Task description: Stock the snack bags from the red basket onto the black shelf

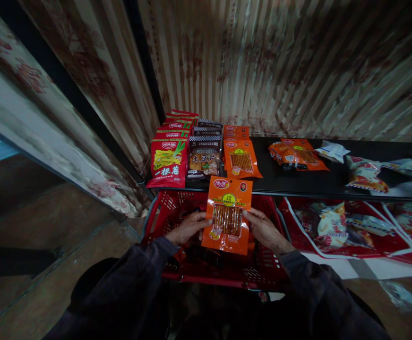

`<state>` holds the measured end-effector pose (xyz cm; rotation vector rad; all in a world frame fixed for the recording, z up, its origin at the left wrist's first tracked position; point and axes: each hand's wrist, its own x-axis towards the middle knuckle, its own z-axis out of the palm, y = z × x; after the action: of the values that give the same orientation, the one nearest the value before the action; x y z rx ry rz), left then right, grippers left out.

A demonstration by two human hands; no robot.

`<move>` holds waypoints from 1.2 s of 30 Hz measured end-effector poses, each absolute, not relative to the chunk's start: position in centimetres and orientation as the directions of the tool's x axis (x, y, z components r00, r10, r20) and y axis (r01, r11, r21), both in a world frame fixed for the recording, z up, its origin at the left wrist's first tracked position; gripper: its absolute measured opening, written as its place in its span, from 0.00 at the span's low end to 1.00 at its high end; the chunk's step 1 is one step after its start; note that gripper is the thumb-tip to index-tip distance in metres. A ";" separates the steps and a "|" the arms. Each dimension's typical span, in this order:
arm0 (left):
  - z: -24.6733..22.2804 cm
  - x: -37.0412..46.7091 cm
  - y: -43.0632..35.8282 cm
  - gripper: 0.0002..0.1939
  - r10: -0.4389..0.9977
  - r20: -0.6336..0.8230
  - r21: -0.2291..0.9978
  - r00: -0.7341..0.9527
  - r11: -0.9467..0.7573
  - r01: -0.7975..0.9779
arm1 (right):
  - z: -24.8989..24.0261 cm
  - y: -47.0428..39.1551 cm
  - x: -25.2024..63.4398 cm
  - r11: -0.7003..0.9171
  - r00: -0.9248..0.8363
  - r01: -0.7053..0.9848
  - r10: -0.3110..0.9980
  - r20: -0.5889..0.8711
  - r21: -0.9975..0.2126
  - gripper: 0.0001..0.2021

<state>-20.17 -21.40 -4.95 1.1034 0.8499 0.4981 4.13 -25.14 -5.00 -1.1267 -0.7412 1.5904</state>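
Observation:
An orange snack packet [227, 215] is held upright, face toward me, above a red basket [192, 277]. My left hand [191, 227] grips its left edge, and my right hand [263, 230] pinches the right edge. Just behind it on the black shelf [262, 183], a row of similar orange packets [240, 159] stands beside dark packets [205, 160] and red packets [168, 163]. Both hands' fingers are partly hidden by the packet.
More orange packets [296, 155] lie loosely on the shelf, with white packets [333, 151] farther right. Red baskets [312, 243] holding snack bags stand below the shelf at right. A striped curtain [262, 71] hangs behind; a black post [144, 61] rises at left.

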 end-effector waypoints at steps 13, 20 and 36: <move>-4.6 -20.2 -21.2 0.26 0.711 -0.303 0.922 0.634 0.387 0.007 | -5.3 -25.1 4.7 -0.308 0.028 -0.366 0.939 -0.341 -0.878 0.18; -4.4 -20.1 -21.3 0.25 0.704 -0.285 0.933 0.650 0.360 0.019 | -5.4 -25.0 4.8 -0.328 0.009 -0.370 0.934 -0.357 -0.869 0.16; -4.2 -20.7 -20.3 0.30 0.813 -0.287 0.916 0.507 0.388 -0.102 | -3.8 -25.7 4.1 -0.376 -0.223 -0.310 0.922 -0.318 -0.873 0.17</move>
<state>-20.74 -20.29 -4.16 1.0063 0.8516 0.6812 4.15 -25.70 -3.82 -1.0997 -0.8579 1.7430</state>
